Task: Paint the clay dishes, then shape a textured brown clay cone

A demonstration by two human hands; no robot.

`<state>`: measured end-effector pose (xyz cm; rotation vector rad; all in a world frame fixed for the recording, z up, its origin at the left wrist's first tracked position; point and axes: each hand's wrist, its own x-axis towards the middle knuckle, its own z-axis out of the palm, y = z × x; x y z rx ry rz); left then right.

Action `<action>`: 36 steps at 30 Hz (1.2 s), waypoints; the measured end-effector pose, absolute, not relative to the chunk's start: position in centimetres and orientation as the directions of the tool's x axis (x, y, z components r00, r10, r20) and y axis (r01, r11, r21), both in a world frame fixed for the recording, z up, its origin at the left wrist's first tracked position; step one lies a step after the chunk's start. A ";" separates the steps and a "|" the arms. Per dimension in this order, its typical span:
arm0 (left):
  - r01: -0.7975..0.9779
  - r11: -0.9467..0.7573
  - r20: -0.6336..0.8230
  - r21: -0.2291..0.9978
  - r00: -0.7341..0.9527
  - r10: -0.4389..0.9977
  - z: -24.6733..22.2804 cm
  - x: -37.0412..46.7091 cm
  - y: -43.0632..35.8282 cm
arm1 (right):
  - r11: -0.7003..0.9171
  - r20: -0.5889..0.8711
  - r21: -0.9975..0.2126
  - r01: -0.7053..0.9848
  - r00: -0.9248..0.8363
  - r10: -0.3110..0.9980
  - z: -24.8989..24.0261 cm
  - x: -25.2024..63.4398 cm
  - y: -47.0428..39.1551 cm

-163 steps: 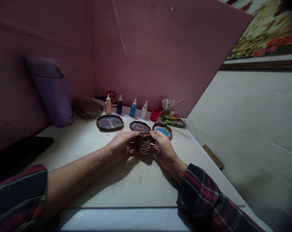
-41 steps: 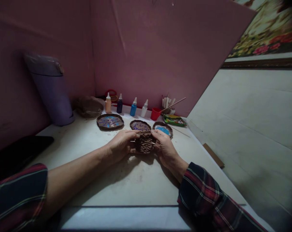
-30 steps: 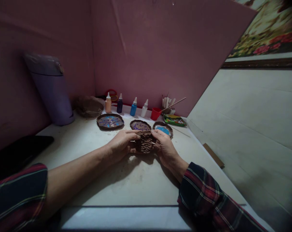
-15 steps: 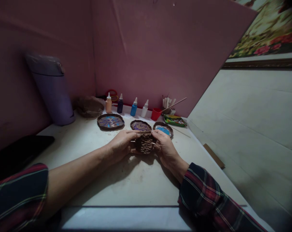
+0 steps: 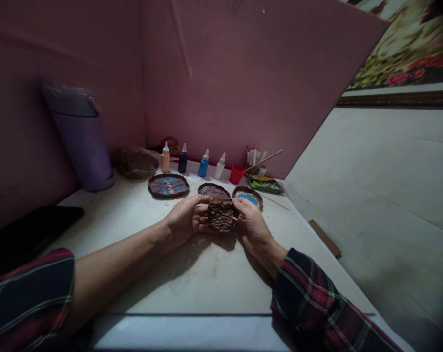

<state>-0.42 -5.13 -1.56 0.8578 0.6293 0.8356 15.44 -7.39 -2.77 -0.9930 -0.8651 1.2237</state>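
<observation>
A small brown clay piece (image 5: pixel 221 215) with a ridged, scaly surface is held upright just above the white table (image 5: pixel 206 288). My left hand (image 5: pixel 186 217) grips its left side, the thumb at the upper edge and fingers around the side. On the right side, my right hand (image 5: pixel 252 222) pinches it between thumb and fingers. Behind it lie three shallow brown dishes: a large one with blue and purple marks (image 5: pixel 168 186), a purple-speckled one (image 5: pixel 214 191) partly hidden by the piece, and one with blue and white (image 5: pixel 247 197).
Small bottles in orange (image 5: pixel 165 159), dark (image 5: pixel 182 160), blue (image 5: pixel 203 165) and white (image 5: pixel 220 166) stand at the back beside a red cup (image 5: pixel 237 174) and green packet (image 5: pixel 265 184). A purple tumbler (image 5: pixel 84 142) stands left, near a dark flat object (image 5: pixel 31 234).
The clay piece has turned slightly, so more of its scaly face shows. My left thumb has shifted a little back from its upper edge.
</observation>
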 end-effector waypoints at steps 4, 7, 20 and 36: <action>-0.398 0.393 -0.159 0.829 0.506 0.848 -1.6 -0.2 -5.0 | 0.079 0.022 -0.927 -0.367 0.156 0.987 -3.1 15.5 -7.0; -0.397 0.399 -0.178 0.827 0.488 0.854 -1.5 -0.1 -5.1 | 0.069 0.011 -0.926 -0.370 0.158 0.987 -3.0 15.5 -7.2; -0.345 0.397 -0.195 0.850 0.495 0.847 -1.6 -0.4 -4.9 | 0.035 -0.023 -0.939 -0.341 0.166 0.986 -3.5 15.6 -6.9; -0.314 0.351 -0.183 0.882 0.459 0.869 -1.8 -0.4 -5.0 | 0.104 0.078 -0.976 -0.193 0.138 0.987 -3.6 15.5 -7.2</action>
